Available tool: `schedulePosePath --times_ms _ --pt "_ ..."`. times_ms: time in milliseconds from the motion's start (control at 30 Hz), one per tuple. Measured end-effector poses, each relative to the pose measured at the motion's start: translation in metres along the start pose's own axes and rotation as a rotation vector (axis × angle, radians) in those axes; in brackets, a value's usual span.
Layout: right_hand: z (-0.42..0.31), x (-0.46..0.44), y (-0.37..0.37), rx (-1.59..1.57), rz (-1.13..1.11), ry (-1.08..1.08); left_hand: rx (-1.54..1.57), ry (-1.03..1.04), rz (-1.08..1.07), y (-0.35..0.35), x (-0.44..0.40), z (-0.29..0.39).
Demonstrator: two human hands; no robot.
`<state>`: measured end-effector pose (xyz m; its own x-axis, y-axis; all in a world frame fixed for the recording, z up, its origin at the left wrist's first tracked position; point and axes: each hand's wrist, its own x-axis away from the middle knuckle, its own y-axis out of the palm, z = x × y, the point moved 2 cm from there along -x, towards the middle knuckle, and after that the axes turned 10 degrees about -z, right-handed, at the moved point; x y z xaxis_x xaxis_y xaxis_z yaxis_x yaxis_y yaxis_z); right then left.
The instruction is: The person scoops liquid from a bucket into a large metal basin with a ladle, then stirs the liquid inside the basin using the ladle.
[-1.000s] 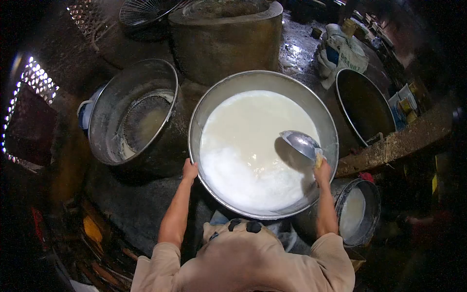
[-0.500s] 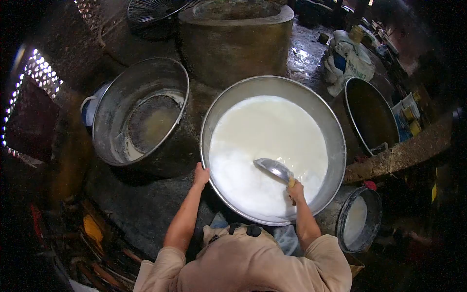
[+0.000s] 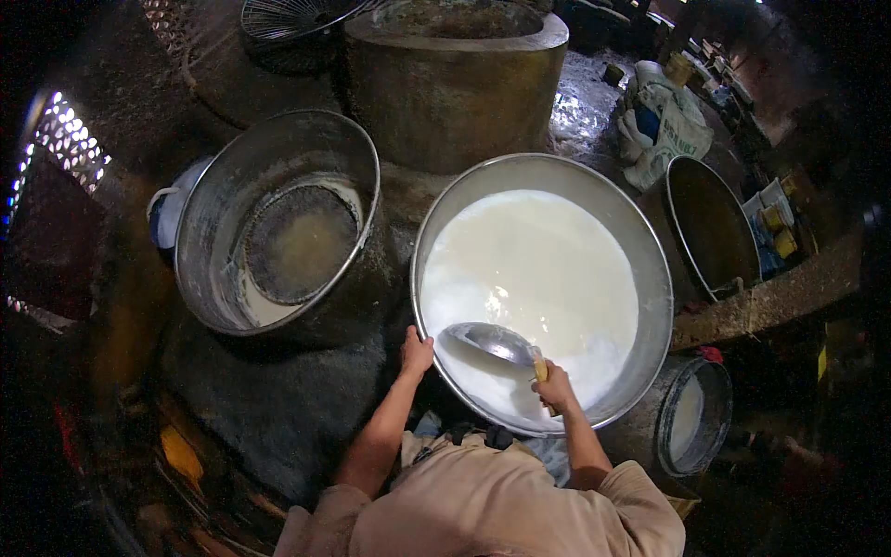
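In front of the big round grey stone tub [image 3: 455, 93], a wide silver metal basin [image 3: 657, 278] of milky white liquid [image 3: 548, 251]; the left hand [image 3: 417, 353] grips its near-left rim, probably to steady it; the right hand [image 3: 554, 386] is closed round the yellowish handle [image 3: 539, 367] of a rounded shiny metal scoop [image 3: 492, 342], tilted low over the basin's near side, seemingly for skimming the surface.

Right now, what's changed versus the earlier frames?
The ladle, in the right hand, has moved from the right side of the basin leftward and nearer the person. Nothing newly grabbed or released. Left hand stayed at the basin's left rim.
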<state>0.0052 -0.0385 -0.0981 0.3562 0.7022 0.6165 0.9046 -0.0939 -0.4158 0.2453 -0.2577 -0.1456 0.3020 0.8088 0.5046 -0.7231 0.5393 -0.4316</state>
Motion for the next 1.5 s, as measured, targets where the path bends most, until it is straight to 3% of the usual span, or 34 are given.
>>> schedulePosePath --times_ms 167,233,300,400,500,533,867,1100,1267,1367,1500 --pt "-0.097 0.0 -0.062 0.127 -0.081 -0.089 0.005 -0.014 -0.081 -0.005 0.004 0.008" --pt "-0.133 -0.023 -0.072 0.274 0.041 -0.251 0.011 0.002 -0.088 -0.008 0.004 0.011" --pt "-0.126 -0.088 -0.064 0.545 0.334 -0.475 -0.003 0.018 -0.071 -0.004 -0.001 0.003" --pt "-0.13 -0.138 -0.051 0.574 0.336 -0.259 0.015 0.042 -0.04 -0.003 0.0 0.0" --pt "-0.108 -0.154 -0.046 0.579 0.178 -0.145 0.029 0.018 -0.038 -0.005 0.005 0.005" --pt "-0.077 -0.173 -0.042 0.642 0.21 -0.201 0.035 0.008 -0.04 -0.004 0.006 0.008" --pt "0.044 -0.108 -0.043 0.537 0.138 0.084 -0.067 0.007 0.011 0.001 -0.005 -0.006" --pt "0.122 -0.037 -0.074 0.514 0.146 0.092 -0.012 0.006 0.08 0.001 0.002 0.007" --pt "0.123 0.039 -0.132 0.583 0.073 0.006 -0.134 -0.064 0.107 -0.002 0.009 0.02" --pt "0.116 0.07 -0.171 0.472 0.089 -0.099 -0.106 -0.042 0.122 -0.001 0.004 0.012" --pt "0.109 0.074 -0.225 0.412 0.211 -0.096 -0.148 -0.049 0.166 -0.001 0.005 0.011"
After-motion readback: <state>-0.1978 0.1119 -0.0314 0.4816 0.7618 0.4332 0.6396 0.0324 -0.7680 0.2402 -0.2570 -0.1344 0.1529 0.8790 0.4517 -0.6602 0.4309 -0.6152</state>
